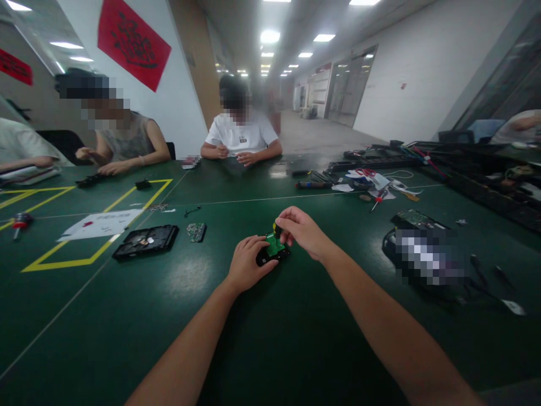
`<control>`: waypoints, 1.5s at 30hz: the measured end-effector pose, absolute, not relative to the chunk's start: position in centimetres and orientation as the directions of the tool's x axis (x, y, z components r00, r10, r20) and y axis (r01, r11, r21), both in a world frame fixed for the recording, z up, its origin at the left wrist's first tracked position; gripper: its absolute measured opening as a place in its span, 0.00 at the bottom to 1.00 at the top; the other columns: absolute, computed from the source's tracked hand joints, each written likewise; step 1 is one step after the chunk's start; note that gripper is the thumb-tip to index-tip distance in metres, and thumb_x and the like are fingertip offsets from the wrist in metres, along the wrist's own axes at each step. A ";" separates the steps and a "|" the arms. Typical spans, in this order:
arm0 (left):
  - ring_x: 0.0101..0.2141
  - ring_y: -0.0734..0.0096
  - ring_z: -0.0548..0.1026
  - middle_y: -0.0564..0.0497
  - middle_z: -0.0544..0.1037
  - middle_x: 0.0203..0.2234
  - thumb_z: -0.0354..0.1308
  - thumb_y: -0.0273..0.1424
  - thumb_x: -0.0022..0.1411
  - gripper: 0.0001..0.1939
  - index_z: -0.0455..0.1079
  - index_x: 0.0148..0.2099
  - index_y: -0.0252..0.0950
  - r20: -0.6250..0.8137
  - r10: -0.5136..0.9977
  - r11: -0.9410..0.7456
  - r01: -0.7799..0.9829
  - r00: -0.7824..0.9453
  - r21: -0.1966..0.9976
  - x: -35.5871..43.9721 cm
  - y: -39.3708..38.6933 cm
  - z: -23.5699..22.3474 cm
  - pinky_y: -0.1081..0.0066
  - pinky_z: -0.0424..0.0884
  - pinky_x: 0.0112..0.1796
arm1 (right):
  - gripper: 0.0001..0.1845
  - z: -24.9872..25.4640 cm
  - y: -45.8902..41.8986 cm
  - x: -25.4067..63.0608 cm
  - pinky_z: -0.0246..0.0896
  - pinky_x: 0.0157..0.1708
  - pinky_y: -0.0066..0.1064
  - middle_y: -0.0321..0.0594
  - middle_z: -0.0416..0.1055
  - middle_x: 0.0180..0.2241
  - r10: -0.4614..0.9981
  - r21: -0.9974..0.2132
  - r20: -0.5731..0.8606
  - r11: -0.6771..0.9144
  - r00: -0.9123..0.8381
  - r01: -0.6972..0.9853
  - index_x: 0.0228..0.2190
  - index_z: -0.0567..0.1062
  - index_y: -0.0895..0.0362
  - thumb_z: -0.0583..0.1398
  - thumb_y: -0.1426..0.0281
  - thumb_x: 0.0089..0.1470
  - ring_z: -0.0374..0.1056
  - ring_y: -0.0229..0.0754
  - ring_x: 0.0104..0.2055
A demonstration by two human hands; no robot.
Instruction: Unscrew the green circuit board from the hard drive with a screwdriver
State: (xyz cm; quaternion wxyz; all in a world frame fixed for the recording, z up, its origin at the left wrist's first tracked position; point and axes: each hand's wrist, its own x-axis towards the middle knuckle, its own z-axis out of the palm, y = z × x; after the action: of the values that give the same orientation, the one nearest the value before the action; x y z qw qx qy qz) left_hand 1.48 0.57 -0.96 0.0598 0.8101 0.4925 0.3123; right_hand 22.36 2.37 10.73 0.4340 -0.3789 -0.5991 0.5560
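Observation:
A small black device with a green circuit board (274, 246) lies on the table in front of me. My left hand (248, 261) grips the device from its left side, fingers along the far edge and thumb along the near edge. Above the board, my right hand (301, 230) pinches a yellow and black screwdriver (276, 230). The screwdriver stands upright with its tip down at the board; whether it sits in a screw is too small to tell.
To the left lie a loose circuit board (196, 232), an open black housing (146, 241) and a paper sheet (99, 224). On the right are a pixelated black item (422, 256), a red-handled screwdriver (379, 198) and several tools and cables. Other people sit across the green table (169, 327).

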 end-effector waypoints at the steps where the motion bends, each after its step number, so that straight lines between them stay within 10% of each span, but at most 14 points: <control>1: 0.60 0.49 0.70 0.47 0.76 0.58 0.69 0.47 0.60 0.27 0.73 0.58 0.44 0.448 0.835 -0.508 0.760 0.319 0.405 1.5 0.6 -1.0 0.46 0.63 0.61 | 0.11 10.8 2.5 22.5 0.58 0.19 0.26 0.34 0.72 0.31 0.938 -0.996 0.091 0.082 -0.334 -0.040 0.37 0.70 0.53 0.64 0.62 0.58 0.70 0.36 0.24; 7: 0.60 0.48 0.70 0.47 0.76 0.58 0.69 0.47 0.59 0.27 0.73 0.57 0.44 0.443 0.839 -0.504 0.758 0.316 0.414 1.4 0.5 -0.8 0.46 0.63 0.61 | 0.08 11.1 2.7 22.8 0.58 0.18 0.26 0.41 0.76 0.42 0.943 -0.997 0.047 0.022 -0.329 -0.077 0.39 0.75 0.54 0.59 0.64 0.58 0.73 0.35 0.24; 38: 0.59 0.51 0.72 0.46 0.76 0.58 0.58 0.35 0.68 0.19 0.73 0.60 0.44 0.435 0.891 -0.354 0.797 0.129 0.490 1.4 1.1 -1.6 0.45 0.64 0.62 | 0.13 11.7 2.2 22.9 0.48 0.19 0.27 0.34 0.70 0.27 0.947 -0.996 0.067 0.085 -0.315 0.042 0.41 0.78 0.55 0.66 0.61 0.57 0.60 0.33 0.22; 45: 0.59 0.51 0.72 0.45 0.76 0.58 0.58 0.35 0.68 0.18 0.73 0.59 0.43 0.421 0.895 -0.357 0.796 0.143 0.488 1.5 1.0 -1.5 0.45 0.63 0.62 | 0.11 11.5 2.5 23.0 0.59 0.23 0.28 0.37 0.74 0.33 0.959 -0.996 0.091 0.092 -0.267 -0.009 0.37 0.74 0.55 0.66 0.62 0.57 0.69 0.36 0.27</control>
State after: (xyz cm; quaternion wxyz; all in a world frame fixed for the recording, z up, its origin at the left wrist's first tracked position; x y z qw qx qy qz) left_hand 1.47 1.03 -1.50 0.0739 0.7525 0.5621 0.3353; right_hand 22.97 2.47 11.51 0.4496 -0.4053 -0.5863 0.5383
